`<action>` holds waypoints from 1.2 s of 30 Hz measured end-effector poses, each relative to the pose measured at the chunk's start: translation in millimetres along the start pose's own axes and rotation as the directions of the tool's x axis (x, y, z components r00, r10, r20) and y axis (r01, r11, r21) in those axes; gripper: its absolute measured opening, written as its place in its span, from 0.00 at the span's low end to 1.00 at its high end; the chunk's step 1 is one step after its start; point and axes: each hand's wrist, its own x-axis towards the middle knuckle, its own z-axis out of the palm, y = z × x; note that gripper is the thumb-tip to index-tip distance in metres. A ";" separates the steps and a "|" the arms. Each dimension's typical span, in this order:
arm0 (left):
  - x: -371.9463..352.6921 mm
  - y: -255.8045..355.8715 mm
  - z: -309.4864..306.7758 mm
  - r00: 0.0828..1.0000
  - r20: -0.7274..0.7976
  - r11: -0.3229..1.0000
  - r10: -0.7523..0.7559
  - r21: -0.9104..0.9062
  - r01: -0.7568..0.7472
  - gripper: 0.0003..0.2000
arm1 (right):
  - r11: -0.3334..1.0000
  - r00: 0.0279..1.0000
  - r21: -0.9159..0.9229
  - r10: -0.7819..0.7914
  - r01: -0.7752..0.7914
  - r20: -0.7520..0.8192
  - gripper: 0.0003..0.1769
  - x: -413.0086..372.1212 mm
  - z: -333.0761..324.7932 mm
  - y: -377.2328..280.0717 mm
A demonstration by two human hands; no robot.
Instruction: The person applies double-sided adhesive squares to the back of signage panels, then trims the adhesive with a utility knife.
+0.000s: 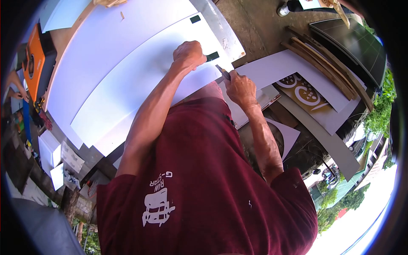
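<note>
A long white sheet (140,80) with a curved edge lies on a larger white board in front of me. Near its right end are two small dark green rectangles, one far (195,19) and one nearer (212,56). My left hand (189,55) is closed in a fist on the sheet, right beside the nearer rectangle. What its fingers hold, if anything, is hidden. To the right, my right hand (241,88) grips a utility knife (222,72), its tip pointing up and left near the sheet's edge.
At the left stands an orange and black case (36,59), with another person's hand (16,87) nearby. On the right lie white offcuts (276,66), a brown printed panel (304,93), wooden strips (325,63) and a dark tiled panel (350,44). A person's shoe (283,10) shows at top.
</note>
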 end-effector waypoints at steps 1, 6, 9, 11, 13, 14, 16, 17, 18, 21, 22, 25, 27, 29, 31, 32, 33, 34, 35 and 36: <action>-3.1 -4.4 -1.7 1.000 0.005 0.999 0.021 -0.034 -0.021 0.08 | 0.990 1.000 0.140 0.021 -0.019 -0.010 0.18 1.3 0.3 7.7; -11.1 -28.9 -10.8 0.998 0.061 0.998 0.029 -0.062 -0.025 0.11 | 0.877 0.970 0.480 0.113 0.004 -0.215 0.31 33.2 28.0 25.5; -21.3 -44.8 -19.5 0.995 0.069 0.985 0.074 -0.158 -0.062 0.13 | 0.895 0.966 0.417 0.229 -0.161 -0.117 0.38 63.5 23.4 5.6; -27.0 -60.3 -23.3 0.990 0.055 0.957 0.129 -0.269 -0.109 0.15 | 0.910 0.952 0.324 0.298 -0.258 -0.077 0.39 75.5 13.3 -15.6; -39.6 -69.8 -27.4 0.990 0.005 0.933 0.138 -0.335 -0.128 0.14 | 0.924 0.952 0.279 0.294 -0.261 -0.081 0.41 84.8 15.5 -16.6; -47.5 -76.0 -29.2 0.990 -0.022 0.920 0.137 -0.368 -0.136 0.14 | 0.933 0.954 0.253 0.285 -0.255 -0.089 0.42 86.2 14.8 -14.3; -63.6 -92.5 -32.2 0.987 -0.042 0.887 0.154 -0.434 -0.157 0.14 | 0.952 0.953 0.196 0.265 -0.235 -0.143 0.39 82.9 11.1 -20.4; -67.8 -98.0 -35.2 0.984 -0.059 0.868 0.169 -0.464 -0.177 0.14 | 0.952 0.957 0.276 0.193 -0.130 -0.216 0.37 84.2 14.4 -24.6; -72.6 -102.9 -37.1 0.983 -0.077 0.864 0.166 -0.470 -0.183 0.13 | 0.939 0.949 0.344 0.125 -0.019 -0.289 0.34 81.3 14.4 -33.5; -87.9 -120.8 -37.7 0.978 -0.135 0.855 0.159 -0.476 -0.205 0.12 | 0.663 0.997 0.746 -0.005 0.061 -0.078 0.23 65.0 1.5 -63.4; -89.1 -127.5 -36.3 0.972 -0.166 0.855 0.169 -0.465 -0.228 0.12 | 0.540 0.999 0.841 -0.052 0.020 0.010 0.22 57.4 -5.4 -80.2; -93.2 -142.5 -36.0 0.971 -0.188 0.852 0.150 -0.474 -0.224 0.13 | 0.282 0.971 0.954 -0.181 -0.099 0.154 0.18 50.0 -2.0 -116.4; -98.1 -151.8 -37.1 0.973 -0.193 0.853 0.126 -0.480 -0.206 0.14 | 0.259 0.968 0.959 -0.191 -0.112 0.164 0.19 51.3 7.5 -131.9; -102.9 -159.0 -40.0 0.971 -0.212 0.861 0.114 -0.466 -0.203 0.14 | 0.247 0.973 0.966 -0.190 -0.082 0.131 0.16 53.6 16.6 -142.0; -108.0 -165.5 -44.0 0.982 -0.180 0.881 0.060 -0.454 -0.137 0.14 | 0.250 0.976 0.967 -0.197 -0.046 0.097 0.12 54.5 24.7 -151.7; -110.7 -169.8 -46.8 0.986 -0.162 0.888 0.035 -0.448 -0.106 0.15 | 0.260 0.976 0.965 -0.205 -0.024 0.079 0.10 54.7 28.1 -157.0; -114.1 -174.1 -50.2 0.992 -0.124 0.888 -0.005 -0.457 -0.053 0.15 | 0.271 0.975 0.963 -0.212 -0.003 0.063 0.09 53.8 29.2 -163.2; -117.2 -178.3 -54.4 0.995 -0.087 0.886 -0.045 -0.464 -0.001 0.16 | 0.262 0.975 0.965 -0.214 0.000 0.058 0.08 53.8 29.3 -169.8; -119.5 -183.3 -57.1 0.995 -0.050 0.881 -0.083 -0.470 0.050 0.17 | 0.253 0.975 0.967 -0.215 0.003 0.053 0.08 54.1 28.2 -176.9; -119.9 -195.2 -57.1 0.994 -0.072 0.876 -0.083 -0.481 0.038 0.17 | 0.244 0.975 0.970 -0.215 0.007 0.047 0.08 53.9 26.5 -184.4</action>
